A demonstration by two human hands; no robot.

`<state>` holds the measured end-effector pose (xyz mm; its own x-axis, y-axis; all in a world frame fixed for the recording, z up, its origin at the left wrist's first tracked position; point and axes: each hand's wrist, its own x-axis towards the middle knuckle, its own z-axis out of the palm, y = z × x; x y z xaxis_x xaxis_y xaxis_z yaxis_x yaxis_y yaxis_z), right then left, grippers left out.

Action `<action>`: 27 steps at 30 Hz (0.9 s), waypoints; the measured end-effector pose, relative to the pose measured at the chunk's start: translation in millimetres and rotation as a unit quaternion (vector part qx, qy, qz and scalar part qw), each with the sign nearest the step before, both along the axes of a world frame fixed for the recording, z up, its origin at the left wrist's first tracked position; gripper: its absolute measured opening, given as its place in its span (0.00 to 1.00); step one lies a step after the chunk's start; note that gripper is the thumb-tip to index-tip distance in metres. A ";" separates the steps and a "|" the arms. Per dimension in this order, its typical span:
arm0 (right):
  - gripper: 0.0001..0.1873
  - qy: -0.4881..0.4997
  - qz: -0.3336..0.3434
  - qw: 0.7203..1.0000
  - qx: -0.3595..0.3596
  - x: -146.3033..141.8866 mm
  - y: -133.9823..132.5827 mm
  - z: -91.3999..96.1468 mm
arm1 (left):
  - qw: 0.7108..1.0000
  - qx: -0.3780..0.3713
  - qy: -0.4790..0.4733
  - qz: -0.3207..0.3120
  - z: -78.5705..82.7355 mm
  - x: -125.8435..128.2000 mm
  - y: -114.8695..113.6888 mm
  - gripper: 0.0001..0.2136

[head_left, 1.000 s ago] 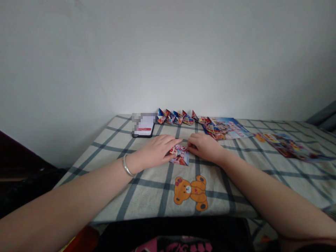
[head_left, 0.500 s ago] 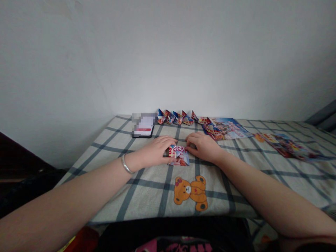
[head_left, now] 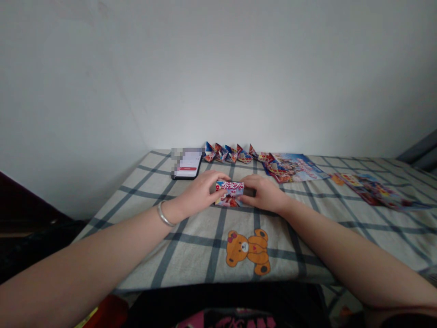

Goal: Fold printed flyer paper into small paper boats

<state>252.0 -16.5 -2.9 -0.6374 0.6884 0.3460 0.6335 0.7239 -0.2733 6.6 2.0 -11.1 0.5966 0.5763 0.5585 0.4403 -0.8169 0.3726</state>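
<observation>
A small folded piece of printed paper (head_left: 229,187), blue, white and red with large lettering, is held between my two hands over the checked cloth. My left hand (head_left: 208,187), with a silver bangle at the wrist, grips its left side, thumb on the near face and fingers behind. On the right side, my right hand (head_left: 262,193) pinches it the same way, its thumb across the lower right part. The fingertips behind the paper are hidden.
A phone (head_left: 188,164) with a lit screen lies at the back left. Beside it stand several folded paper pieces (head_left: 232,154) in a row along the wall. Printed leaflets (head_left: 300,167) lie to the right. A checked tablecloth (head_left: 184,255) with a bear print covers the table.
The paper has been tilted up and shows a shorter, wider face. My right hand has closed in on its right side, and my left thumb has moved up onto its face.
</observation>
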 end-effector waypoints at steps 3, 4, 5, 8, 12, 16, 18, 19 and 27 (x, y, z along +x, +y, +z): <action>0.07 0.011 0.017 1.000 0.024 -0.1 0.3 -1.2 | 0.999 0.035 -0.014 -0.001 1.2 -1.9 -0.1 0.15; 0.07 0.014 0.015 0.999 0.035 0.1 0.6 -1.7 | 0.999 0.048 -0.014 -0.004 1.8 -2.4 0.3 0.15; 0.07 0.016 0.009 0.999 0.046 0.5 0.9 -2.2 | 0.998 0.061 -0.013 -0.011 2.4 -2.7 0.9 0.14; 0.06 0.028 -0.012 0.996 0.081 2.2 1.7 -3.0 | 0.994 0.093 -0.019 -0.052 4.1 -2.6 3.8 0.10; 0.07 0.053 -0.015 0.991 0.125 4.2 1.6 -2.1 | 0.988 0.111 -0.030 -0.099 5.9 -0.5 5.8 0.09; 0.08 0.020 0.003 0.988 0.152 5.1 1.8 -0.9 | 0.988 0.120 0.001 -0.099 6.2 0.8 5.0 0.11; 0.08 -0.005 0.021 0.988 0.153 4.9 2.0 -0.3 | 0.989 0.117 0.034 -0.081 5.1 0.4 4.8 0.12; 0.08 -0.015 0.031 0.988 0.152 4.7 2.0 0.1 | 0.990 0.113 0.052 -0.068 4.3 0.1 4.9 0.12; 0.13 -0.060 0.067 0.988 0.122 3.4 0.3 4.0 | 0.989 0.054 0.127 -0.057 -2.6 -2.4 8.9 0.12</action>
